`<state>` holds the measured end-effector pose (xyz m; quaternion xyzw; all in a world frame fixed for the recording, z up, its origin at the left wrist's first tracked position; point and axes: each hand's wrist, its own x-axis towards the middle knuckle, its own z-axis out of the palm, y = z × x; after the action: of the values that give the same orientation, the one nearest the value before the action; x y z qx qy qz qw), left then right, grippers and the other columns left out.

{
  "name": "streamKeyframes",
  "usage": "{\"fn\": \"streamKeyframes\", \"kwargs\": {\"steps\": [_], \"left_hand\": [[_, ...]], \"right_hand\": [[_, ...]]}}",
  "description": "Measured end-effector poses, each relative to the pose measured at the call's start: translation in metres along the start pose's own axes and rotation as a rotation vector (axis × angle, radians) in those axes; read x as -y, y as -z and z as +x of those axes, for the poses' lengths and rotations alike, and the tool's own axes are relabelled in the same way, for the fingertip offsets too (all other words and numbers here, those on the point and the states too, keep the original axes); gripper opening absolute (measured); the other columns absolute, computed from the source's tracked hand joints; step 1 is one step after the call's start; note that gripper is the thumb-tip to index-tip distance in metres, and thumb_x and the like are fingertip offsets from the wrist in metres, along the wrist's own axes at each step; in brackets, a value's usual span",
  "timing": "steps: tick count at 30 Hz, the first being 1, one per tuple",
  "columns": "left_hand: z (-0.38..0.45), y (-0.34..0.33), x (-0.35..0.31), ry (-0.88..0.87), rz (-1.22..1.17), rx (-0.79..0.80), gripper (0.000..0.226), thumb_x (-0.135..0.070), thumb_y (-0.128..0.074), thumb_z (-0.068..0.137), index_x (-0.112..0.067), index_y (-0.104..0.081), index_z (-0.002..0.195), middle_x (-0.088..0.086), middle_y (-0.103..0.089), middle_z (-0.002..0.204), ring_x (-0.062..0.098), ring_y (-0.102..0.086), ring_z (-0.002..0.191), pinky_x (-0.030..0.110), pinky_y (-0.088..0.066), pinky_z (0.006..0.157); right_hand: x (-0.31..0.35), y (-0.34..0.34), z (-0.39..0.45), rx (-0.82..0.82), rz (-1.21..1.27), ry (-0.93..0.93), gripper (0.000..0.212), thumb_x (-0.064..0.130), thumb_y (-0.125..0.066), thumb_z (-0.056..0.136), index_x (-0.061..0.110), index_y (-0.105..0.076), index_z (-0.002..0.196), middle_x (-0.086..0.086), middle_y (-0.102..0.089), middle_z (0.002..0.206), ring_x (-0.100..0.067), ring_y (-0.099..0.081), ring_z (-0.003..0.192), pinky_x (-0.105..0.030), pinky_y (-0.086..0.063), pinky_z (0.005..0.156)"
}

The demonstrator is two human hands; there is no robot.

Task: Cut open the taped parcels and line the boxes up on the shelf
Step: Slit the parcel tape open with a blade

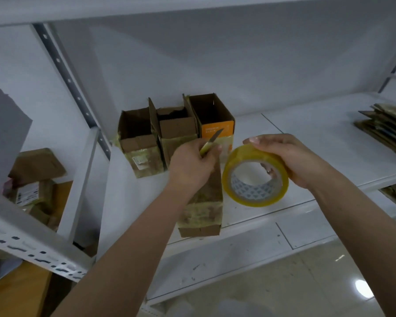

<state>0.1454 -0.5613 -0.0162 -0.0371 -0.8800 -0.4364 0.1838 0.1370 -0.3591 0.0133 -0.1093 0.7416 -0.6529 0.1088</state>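
Cutting step in hand, by the look of it. Nearest, a taped parcel (202, 202) lying on the white shelf (295, 143), directly under the left hand (192, 165), flaps apparently not yet open. Left fingers (212, 152) curled, pinching a yellow-handled utility knife (212, 141), blade angled up and away past the fingertips. Just right of that, right hand (290, 156) wrapped around a yellow packing-tape roll (255, 176), held above the shelf. Beyond the knife tip, three opened cardboard boxes (174, 131) standing in a row. Next, probably: tape roll set aside, blade brought down onto the parcel's taped seam, shallow cut.
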Motion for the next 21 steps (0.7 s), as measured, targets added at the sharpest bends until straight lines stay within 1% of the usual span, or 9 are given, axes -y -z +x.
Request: {"fn": "streamKeyframes", "kwargs": {"steps": [2, 4, 5, 7, 9, 11, 16, 19, 21], "left_hand": [[-0.003, 0.012, 0.01, 0.059, 0.067, -0.05, 0.043, -0.044, -0.06, 0.093, -0.022, -0.046, 0.059, -0.006, -0.051, 0.051, 0.014, -0.053, 0.051, 0.028, -0.038, 0.05], [-0.006, 0.028, 0.021, 0.129, 0.117, -0.11, 0.043, -0.049, -0.057, 0.093, -0.02, -0.05, 0.062, -0.001, -0.056, 0.056, 0.015, -0.057, 0.055, 0.027, -0.039, 0.05], [-0.009, 0.037, 0.027, 0.161, 0.127, -0.137, 0.042, -0.051, -0.055, 0.093, -0.021, -0.052, 0.064, -0.003, -0.058, 0.057, 0.012, -0.059, 0.057, 0.026, -0.039, 0.05], [-0.022, 0.05, 0.039, 0.192, 0.173, -0.163, 0.04, -0.053, -0.054, 0.093, -0.025, -0.054, 0.064, -0.009, -0.057, 0.053, 0.003, -0.056, 0.055, 0.022, -0.035, 0.051], [-0.042, 0.053, 0.051, 0.201, 0.231, -0.147, 0.04, -0.052, -0.052, 0.093, -0.023, -0.058, 0.066, -0.009, -0.057, 0.051, 0.002, -0.056, 0.053, 0.021, -0.033, 0.051], [-0.061, 0.05, 0.06, 0.249, 0.23, -0.137, 0.041, -0.051, -0.051, 0.094, -0.019, -0.061, 0.071, -0.007, -0.059, 0.052, 0.005, -0.056, 0.053, 0.022, -0.034, 0.051], [-0.078, 0.049, 0.07, 0.295, 0.217, -0.165, 0.043, -0.051, -0.049, 0.095, -0.017, -0.06, 0.072, -0.004, -0.06, 0.053, 0.005, -0.055, 0.05, 0.024, -0.034, 0.05], [-0.08, 0.046, 0.076, 0.301, 0.222, -0.168, 0.043, -0.052, -0.049, 0.095, -0.018, -0.06, 0.071, -0.005, -0.059, 0.052, 0.004, -0.054, 0.049, 0.023, -0.033, 0.049], [-0.078, 0.044, 0.082, 0.312, 0.217, -0.176, 0.042, -0.052, -0.05, 0.094, -0.019, -0.06, 0.071, -0.005, -0.059, 0.052, 0.004, -0.055, 0.049, 0.022, -0.034, 0.049]], "right_hand": [[0.003, 0.003, 0.002, 0.032, -0.036, 0.004, 0.046, 0.051, -0.073, 0.063, 0.017, -0.076, 0.095, -0.003, -0.076, 0.082, -0.013, -0.073, 0.072, -0.016, -0.053, 0.058], [0.002, 0.007, 0.004, 0.044, -0.064, -0.017, 0.047, 0.054, -0.074, 0.06, 0.017, -0.078, 0.089, -0.005, -0.077, 0.085, -0.016, -0.073, 0.075, -0.017, -0.053, 0.058], [0.001, 0.008, 0.004, 0.039, -0.101, -0.035, 0.043, 0.053, -0.075, 0.061, 0.018, -0.079, 0.085, -0.003, -0.076, 0.082, -0.014, -0.073, 0.07, -0.015, -0.052, 0.056], [-0.003, 0.006, 0.002, 0.048, -0.288, -0.081, 0.033, 0.049, -0.076, 0.067, 0.018, -0.078, 0.076, 0.002, -0.075, 0.072, -0.008, -0.07, 0.061, -0.01, -0.046, 0.049], [-0.01, 0.002, 0.001, 0.089, -0.458, -0.129, 0.033, 0.048, -0.076, 0.073, 0.016, -0.077, 0.071, 0.002, -0.072, 0.065, -0.008, -0.068, 0.055, -0.01, -0.043, 0.044], [-0.015, -0.004, 0.0, 0.112, -0.506, -0.146, 0.034, 0.048, -0.076, 0.075, 0.014, -0.076, 0.07, 0.0, -0.072, 0.064, -0.009, -0.068, 0.054, -0.01, -0.043, 0.043], [-0.024, -0.015, 0.0, 0.127, -0.548, -0.139, 0.028, 0.044, -0.076, 0.078, 0.016, -0.077, 0.073, 0.002, -0.072, 0.067, -0.01, -0.07, 0.06, -0.015, -0.047, 0.049], [-0.031, -0.018, 0.001, 0.105, -0.58, -0.15, 0.031, 0.047, -0.076, 0.077, 0.017, -0.077, 0.073, 0.001, -0.073, 0.069, -0.013, -0.071, 0.064, -0.026, -0.055, 0.06], [-0.036, -0.021, 0.001, 0.096, -0.594, -0.155, 0.033, 0.05, -0.076, 0.077, 0.017, -0.077, 0.073, 0.0, -0.073, 0.071, -0.016, -0.071, 0.067, -0.034, -0.057, 0.068]]}}
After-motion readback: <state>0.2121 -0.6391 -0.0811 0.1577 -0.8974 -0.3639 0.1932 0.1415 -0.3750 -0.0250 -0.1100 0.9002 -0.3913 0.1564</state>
